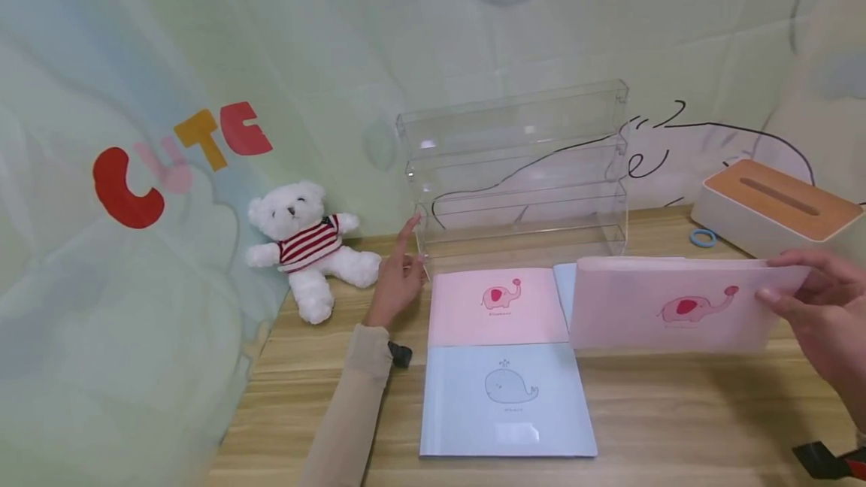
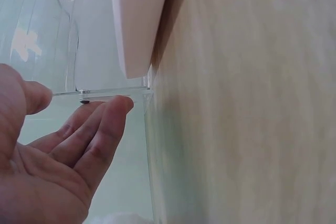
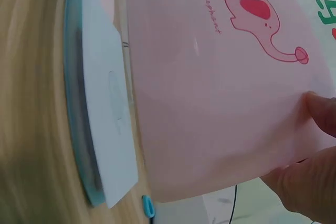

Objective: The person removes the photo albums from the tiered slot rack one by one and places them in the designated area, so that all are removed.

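My right hand [image 1: 822, 314] pinches the right end of a pink elephant booklet [image 1: 636, 314], thumb on its front, and holds it up off the table. The right wrist view shows the thumb [image 3: 323, 111] on the pink cover. My left hand [image 1: 399, 284] is at the left side of a clear acrylic tiered rack [image 1: 521, 205]; the index finger points up along the side panel, and in the left wrist view the other fingers [image 2: 107, 135] lie against or very near its edge. Between the hands lie another pink elephant booklet [image 1: 460, 307] and a blue whale booklet [image 1: 460, 404].
A white teddy bear [image 1: 307, 246] in a striped shirt sits left of the rack. At the right stand a tissue box [image 1: 778, 198] with a wooden lid and a small blue ring [image 1: 702, 237]. Another light blue booklet [image 3: 107, 98] lies beneath the raised one. A printed curtain [image 1: 338, 36] hangs behind.
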Available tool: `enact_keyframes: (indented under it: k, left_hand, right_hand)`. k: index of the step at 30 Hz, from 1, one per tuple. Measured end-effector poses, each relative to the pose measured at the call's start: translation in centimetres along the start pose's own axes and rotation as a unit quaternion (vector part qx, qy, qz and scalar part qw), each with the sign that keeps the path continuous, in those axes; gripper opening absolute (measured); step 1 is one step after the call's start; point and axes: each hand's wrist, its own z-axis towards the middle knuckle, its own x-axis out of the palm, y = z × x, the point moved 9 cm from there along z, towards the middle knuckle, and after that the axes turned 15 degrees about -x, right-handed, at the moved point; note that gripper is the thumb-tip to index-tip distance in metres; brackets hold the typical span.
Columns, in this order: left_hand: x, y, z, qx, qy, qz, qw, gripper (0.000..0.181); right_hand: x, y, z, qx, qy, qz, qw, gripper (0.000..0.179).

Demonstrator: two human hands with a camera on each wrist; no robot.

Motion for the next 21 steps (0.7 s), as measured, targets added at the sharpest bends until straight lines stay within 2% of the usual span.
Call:
enact_keyframes:
  k: [3,5,9,11,13,15,17,19,21]
  left_hand:
    - [0.0,0.0,0.0,0.000,0.001,-0.003,1.0000,0.081]
    - [-0.1,0.0,0.0,0.000,0.002,-0.006,1.0000,0.081]
    - [-0.1,0.1,0.0,0.002,0.001,-0.004,1.0000,0.082]
    - [-0.1,0.2,0.0,0.002,0.001,-0.002,1.0000,0.082]
    - [-0.2,0.2,0.0,0.002,0.000,-0.001,1.0000,0.082]
    - [-0.2,0.2,0.0,0.000,0.001,-0.002,1.0000,0.082]
    - [-0.3,0.2,0.0,0.001,0.002,-0.004,1.0000,0.082]
    - [-0.3,0.2,0.0,0.000,0.001,-0.006,1.0000,0.082]
    - [-0.4,0.3,-0.1,-0.002,0.002,-0.006,1.0000,0.082]
  right_hand:
    - [-0.8,-0.5,-0.9,0.014,0.002,-0.016,0.9998,0.046]
    - [-1.4,-0.8,-1.6,0.018,-0.004,-0.004,0.9998,0.050]
    - [-2.4,-1.5,-2.7,0.022,-0.010,0.057,0.9981,0.056]
    - [-2.7,-2.1,-3.4,0.037,-0.007,0.096,0.9947,0.056]
    - [-3.0,-2.6,-3.9,0.062,-0.002,0.103,0.9927,0.056]
    - [-3.3,-3.2,-4.5,0.096,0.006,0.087,0.9916,0.056]
    - [-3.7,-4.1,-5.0,0.150,0.023,0.043,0.9874,0.056]
    - [-3.9,-5.1,-5.5,0.207,0.049,0.011,0.9771,0.056]
    - [-4.1,-6.1,-6.0,0.258,0.076,-0.020,0.9629,0.058]
